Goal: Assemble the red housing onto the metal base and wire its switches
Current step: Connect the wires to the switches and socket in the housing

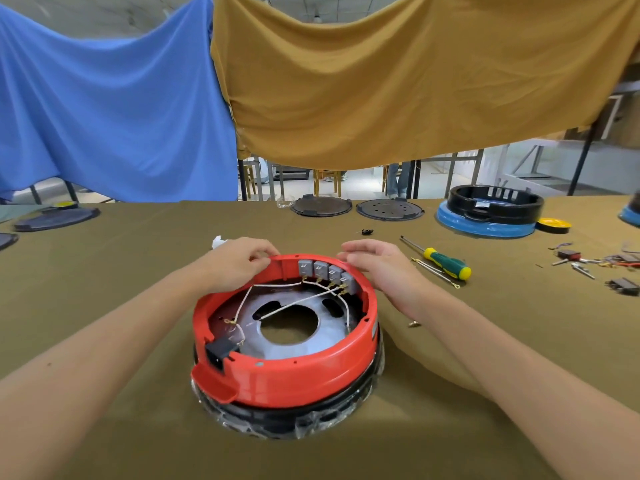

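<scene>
A red housing (294, 372) sits in the middle of the surface (138, 427), on top of a black ring wrapped in clear plastic (311, 424). Inside it lies the metal base (322, 341), a grey plate with a round hole in its middle. Four grey switches (327, 273) line the far inner wall of the housing, and white wires (294, 303) run from their terminals across the plate. A black socket (220, 349) is set in the near left wall.

The left hand (239, 261) grips the far left rim of the housing, its fingers (263, 259) curled over the edge with the thumb against it. The right hand (384, 268) rests at the far right rim, fingers straight and held loosely together, touching the outside of the housing.

To the right lie a screwdriver (443, 263) with a green and yellow handle, loose wires and small parts (595, 263). Farther back stand two dark round plates (322, 206) and a black housing on a blue base (491, 213).
</scene>
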`<state>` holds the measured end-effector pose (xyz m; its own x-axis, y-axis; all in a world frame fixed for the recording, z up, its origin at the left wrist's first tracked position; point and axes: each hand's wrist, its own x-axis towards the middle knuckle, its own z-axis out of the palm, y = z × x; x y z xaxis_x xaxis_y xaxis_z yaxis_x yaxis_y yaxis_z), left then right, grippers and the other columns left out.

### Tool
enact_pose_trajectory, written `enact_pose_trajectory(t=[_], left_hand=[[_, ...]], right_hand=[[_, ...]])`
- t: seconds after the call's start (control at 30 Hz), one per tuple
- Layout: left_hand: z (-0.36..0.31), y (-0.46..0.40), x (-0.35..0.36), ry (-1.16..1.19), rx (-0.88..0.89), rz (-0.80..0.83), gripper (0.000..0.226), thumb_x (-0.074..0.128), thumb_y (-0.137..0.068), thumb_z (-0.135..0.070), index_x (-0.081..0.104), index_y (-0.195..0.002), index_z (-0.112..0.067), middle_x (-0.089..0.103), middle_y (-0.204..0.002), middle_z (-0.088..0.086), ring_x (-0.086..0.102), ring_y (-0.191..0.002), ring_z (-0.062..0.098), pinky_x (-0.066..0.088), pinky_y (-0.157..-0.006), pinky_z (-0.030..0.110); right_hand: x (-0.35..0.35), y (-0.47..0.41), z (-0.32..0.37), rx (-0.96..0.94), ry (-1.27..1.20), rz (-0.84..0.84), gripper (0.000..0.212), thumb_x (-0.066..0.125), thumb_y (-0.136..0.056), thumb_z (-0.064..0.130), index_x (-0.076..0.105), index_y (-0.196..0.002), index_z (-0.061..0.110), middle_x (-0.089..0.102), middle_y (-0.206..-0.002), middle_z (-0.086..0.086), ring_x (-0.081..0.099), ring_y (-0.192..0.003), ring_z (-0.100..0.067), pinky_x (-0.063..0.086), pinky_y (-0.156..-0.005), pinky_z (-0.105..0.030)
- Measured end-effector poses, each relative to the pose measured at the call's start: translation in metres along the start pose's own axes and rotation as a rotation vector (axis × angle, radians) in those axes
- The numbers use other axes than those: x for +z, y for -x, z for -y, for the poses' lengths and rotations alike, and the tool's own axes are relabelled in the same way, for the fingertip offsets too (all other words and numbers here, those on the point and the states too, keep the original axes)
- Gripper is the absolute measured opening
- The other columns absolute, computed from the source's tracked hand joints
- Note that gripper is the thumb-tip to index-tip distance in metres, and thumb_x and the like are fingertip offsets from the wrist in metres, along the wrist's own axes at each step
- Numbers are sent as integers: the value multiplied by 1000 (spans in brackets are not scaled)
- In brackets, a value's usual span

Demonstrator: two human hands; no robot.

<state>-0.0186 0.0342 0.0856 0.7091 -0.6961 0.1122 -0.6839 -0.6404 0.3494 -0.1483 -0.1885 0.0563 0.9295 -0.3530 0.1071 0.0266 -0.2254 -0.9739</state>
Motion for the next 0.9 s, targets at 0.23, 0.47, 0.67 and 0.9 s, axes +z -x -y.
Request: enact_pose_trajectory(t=[0.23,0.47,0.67,0.9], left_hand=[[-1,-4,-5,-52,-60,37,26,48,-101,-16,64,-118,-27,69,-116,-1,61,-106,19,47,-98,35],[7,0,-7,192,-80,62,21,51,-100,-21,68,-104,-31,72,-100,2,67,-93,20,53,-88,36],[21,-4,-8,334,-149,152,18,56,-90,-30,73,-94,-35,53,-72,4,47,-54,11,37,-46,22],[31,9,31,1089,-136,49,34,55,-92,-21,68,-123,-17,70,-122,12,64,-116,34,46,-105,48]], right_hand=[[-76,-34,-30,2,775,-444,21,54,-95,10,69,-110,11,69,-106,-5,63,-97,-22,55,-85,-37],[-85,-40,-63,76,1414,-403,8,51,-93,11,58,-90,12,49,-73,0,45,-83,-24,38,-65,-31],[-88,-40,-64,53,1222,-449,18,50,-95,13,67,-97,7,65,-91,-8,61,-91,-28,50,-73,-36],[-69,-28,-54,-29,941,-251,23,69,-89,42,65,-84,20,66,-77,6,62,-75,-10,47,-62,-25]])
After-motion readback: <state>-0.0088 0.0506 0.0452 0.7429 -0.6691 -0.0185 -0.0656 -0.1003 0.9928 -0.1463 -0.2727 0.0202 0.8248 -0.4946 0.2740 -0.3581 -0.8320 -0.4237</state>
